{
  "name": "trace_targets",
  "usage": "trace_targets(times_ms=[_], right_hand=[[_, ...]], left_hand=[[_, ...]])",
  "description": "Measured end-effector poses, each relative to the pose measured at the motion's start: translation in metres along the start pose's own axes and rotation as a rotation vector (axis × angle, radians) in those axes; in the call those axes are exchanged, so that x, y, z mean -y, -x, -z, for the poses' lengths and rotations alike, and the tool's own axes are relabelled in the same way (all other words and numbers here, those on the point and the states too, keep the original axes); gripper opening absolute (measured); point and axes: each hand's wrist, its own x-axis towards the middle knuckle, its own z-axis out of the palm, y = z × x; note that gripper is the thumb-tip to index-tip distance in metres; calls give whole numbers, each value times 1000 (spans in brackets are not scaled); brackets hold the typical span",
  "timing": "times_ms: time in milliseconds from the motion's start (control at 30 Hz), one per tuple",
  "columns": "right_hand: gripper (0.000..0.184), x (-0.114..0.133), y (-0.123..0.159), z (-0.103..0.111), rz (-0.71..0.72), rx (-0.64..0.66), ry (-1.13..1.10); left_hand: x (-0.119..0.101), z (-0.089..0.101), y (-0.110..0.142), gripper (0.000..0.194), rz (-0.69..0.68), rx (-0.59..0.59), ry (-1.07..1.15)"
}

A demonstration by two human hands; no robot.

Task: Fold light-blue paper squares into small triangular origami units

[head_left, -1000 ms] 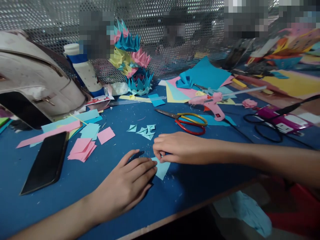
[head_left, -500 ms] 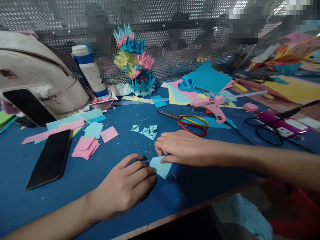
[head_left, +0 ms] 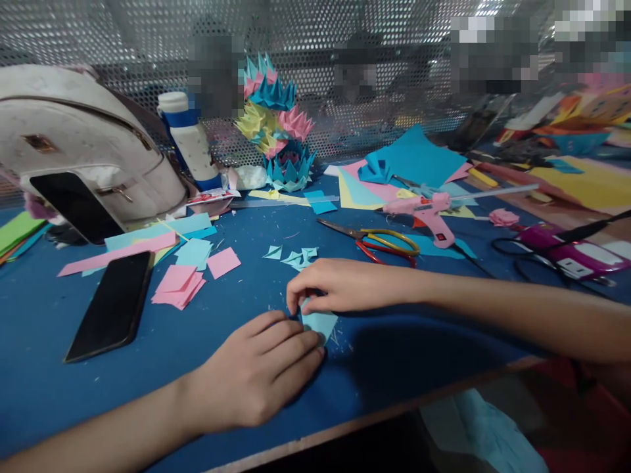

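Observation:
A small light-blue paper piece (head_left: 321, 322) lies on the blue table (head_left: 404, 355) near its front edge. My right hand (head_left: 345, 286) pinches the paper's upper left edge with curled fingers. My left hand (head_left: 256, 371) lies palm down beside it, fingertips pressing on the paper's lower left corner. Several small folded light-blue triangles (head_left: 296, 257) sit just behind my right hand.
A black phone (head_left: 112, 306) lies at the left beside pink squares (head_left: 180, 286). Scissors (head_left: 379, 240), a pink glue gun (head_left: 426, 211), coloured sheets (head_left: 409, 161), a stacked paper flower (head_left: 276, 128), a bottle (head_left: 190, 141) and a white bag (head_left: 73, 151) stand further back.
My right hand has slid left along the paper and now pinches its edge. My left hand has shifted right onto the paper. The view has drifted slightly left.

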Motion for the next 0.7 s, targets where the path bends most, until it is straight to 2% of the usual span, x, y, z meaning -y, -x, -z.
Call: trace_targets(times_ms=[100, 267, 400, 467, 533, 700], right_hand=[[16, 1, -1, -6, -52, -38, 28], [19, -4, 6, -8, -143, -122, 124], [9, -13, 12, -9, -223, -175, 89], [6, -18, 15, -13, -217, -224, 71], [4, -24, 19, -20, -136, -296, 78], [17, -41, 28, -35, 240, -464, 171]], left_hand=[[-1, -6, 1, 22, 82, -3, -75], [-1, -8, -1, 25, 129, 50, -59], [-2, -7, 0, 28, 180, 80, -88], [-2, -8, 1, 29, 203, 86, -111], [-3, -9, 1, 30, 223, 92, -126], [-2, -9, 2, 31, 246, 119, -111]])
